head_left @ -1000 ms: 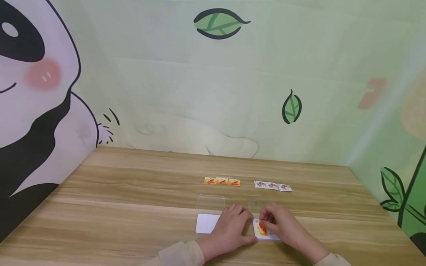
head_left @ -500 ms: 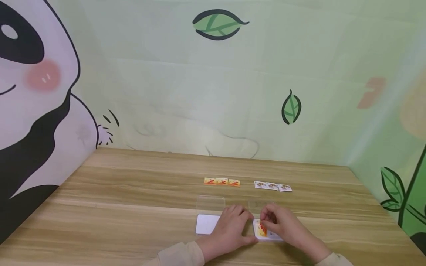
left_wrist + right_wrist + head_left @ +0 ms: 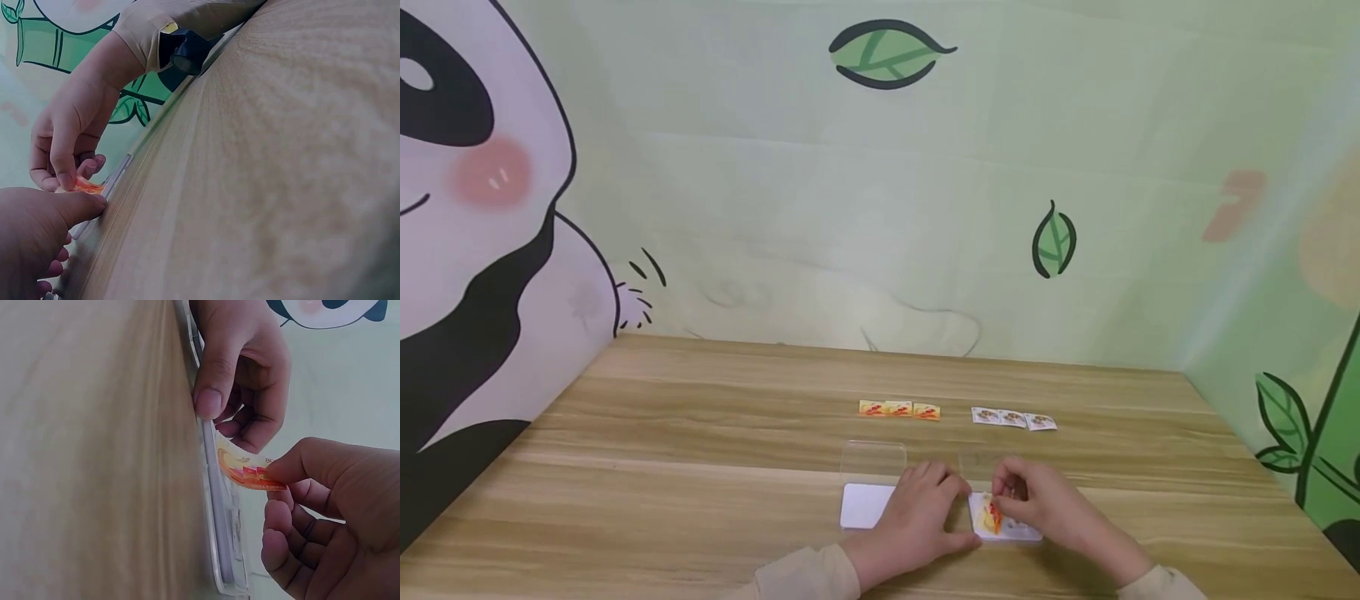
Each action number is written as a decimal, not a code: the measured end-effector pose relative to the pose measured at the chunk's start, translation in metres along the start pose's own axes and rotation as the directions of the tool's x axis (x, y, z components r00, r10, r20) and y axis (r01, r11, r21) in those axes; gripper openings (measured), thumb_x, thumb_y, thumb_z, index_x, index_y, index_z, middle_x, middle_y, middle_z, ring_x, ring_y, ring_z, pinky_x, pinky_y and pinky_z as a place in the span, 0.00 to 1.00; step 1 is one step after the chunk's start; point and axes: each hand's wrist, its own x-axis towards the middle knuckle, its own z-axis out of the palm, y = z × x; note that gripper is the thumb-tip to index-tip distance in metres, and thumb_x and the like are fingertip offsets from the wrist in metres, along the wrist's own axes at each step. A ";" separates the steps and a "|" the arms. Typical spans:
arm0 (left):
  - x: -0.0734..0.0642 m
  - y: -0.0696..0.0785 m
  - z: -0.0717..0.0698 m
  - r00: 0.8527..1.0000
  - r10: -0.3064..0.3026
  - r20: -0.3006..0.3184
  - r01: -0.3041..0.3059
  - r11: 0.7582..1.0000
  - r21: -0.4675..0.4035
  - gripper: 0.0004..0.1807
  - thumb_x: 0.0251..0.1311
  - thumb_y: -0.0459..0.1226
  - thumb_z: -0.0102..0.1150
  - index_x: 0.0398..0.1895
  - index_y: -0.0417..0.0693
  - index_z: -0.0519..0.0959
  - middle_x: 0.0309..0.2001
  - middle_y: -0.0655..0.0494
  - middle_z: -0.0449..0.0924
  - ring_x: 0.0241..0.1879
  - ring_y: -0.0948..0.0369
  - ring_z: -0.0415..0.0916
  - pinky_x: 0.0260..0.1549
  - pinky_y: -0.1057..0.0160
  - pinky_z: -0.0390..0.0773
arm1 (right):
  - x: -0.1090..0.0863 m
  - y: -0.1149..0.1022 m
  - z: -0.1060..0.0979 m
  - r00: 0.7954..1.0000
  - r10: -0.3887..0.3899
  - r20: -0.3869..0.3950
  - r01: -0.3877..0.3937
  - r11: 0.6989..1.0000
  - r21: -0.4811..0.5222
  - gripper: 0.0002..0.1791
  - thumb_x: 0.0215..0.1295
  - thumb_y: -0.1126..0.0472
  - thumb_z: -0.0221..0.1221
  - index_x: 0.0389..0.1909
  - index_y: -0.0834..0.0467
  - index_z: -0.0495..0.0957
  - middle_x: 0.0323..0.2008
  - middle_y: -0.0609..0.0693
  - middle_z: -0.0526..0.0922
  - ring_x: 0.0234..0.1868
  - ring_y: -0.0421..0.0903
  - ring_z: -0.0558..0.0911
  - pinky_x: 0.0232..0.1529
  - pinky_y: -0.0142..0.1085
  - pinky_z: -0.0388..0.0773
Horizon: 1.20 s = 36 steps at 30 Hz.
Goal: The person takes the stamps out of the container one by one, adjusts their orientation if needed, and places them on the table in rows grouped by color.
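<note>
The right hand (image 3: pixel 1048 508) pinches a small orange-and-yellow paper stamp (image 3: pixel 249 472) by its outer end between thumb and forefinger, its free end curling onto the white flat card (image 3: pixel 1009 527) near the desk's front edge. It looks featherlight, limp and easy to crease, so a fingertip hold at its margin suits it. The left hand (image 3: pixel 917 521), fingers loosely bent, presses its thumb against that card's left edge. Farther back lie a row of three orange stamps (image 3: pixel 898 409) and three white stamps (image 3: pixel 1013 419); the wooden desk (image 3: pixel 662 450) offers open room leftward.
</note>
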 end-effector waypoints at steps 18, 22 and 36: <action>0.000 0.000 -0.001 1.000 -0.002 -0.004 0.002 1.000 0.006 0.28 0.48 0.59 0.67 0.48 0.55 0.78 0.46 0.62 0.74 0.48 0.63 0.69 0.49 0.64 0.69 | -0.002 -0.003 -0.017 0.997 0.036 0.064 -0.048 0.977 0.206 0.06 0.61 0.66 0.59 0.33 0.65 0.73 0.26 0.49 0.74 0.23 0.33 0.72 0.22 0.27 0.72; 0.001 0.000 0.000 1.000 -0.004 -0.007 0.004 1.000 -0.004 0.28 0.48 0.58 0.67 0.48 0.54 0.78 0.46 0.61 0.74 0.48 0.63 0.69 0.49 0.64 0.69 | -0.002 -0.002 -0.020 0.997 0.053 0.052 -0.064 0.971 0.232 0.07 0.62 0.66 0.58 0.34 0.67 0.72 0.26 0.50 0.74 0.23 0.34 0.73 0.20 0.27 0.72; 0.001 0.001 0.001 1.000 -0.009 0.001 0.009 1.000 -0.005 0.28 0.48 0.57 0.68 0.49 0.54 0.78 0.46 0.60 0.75 0.49 0.62 0.69 0.53 0.61 0.69 | -0.004 -0.002 -0.028 0.996 0.088 0.016 -0.089 0.966 0.243 0.09 0.63 0.65 0.59 0.37 0.69 0.73 0.28 0.52 0.77 0.25 0.34 0.72 0.19 0.30 0.72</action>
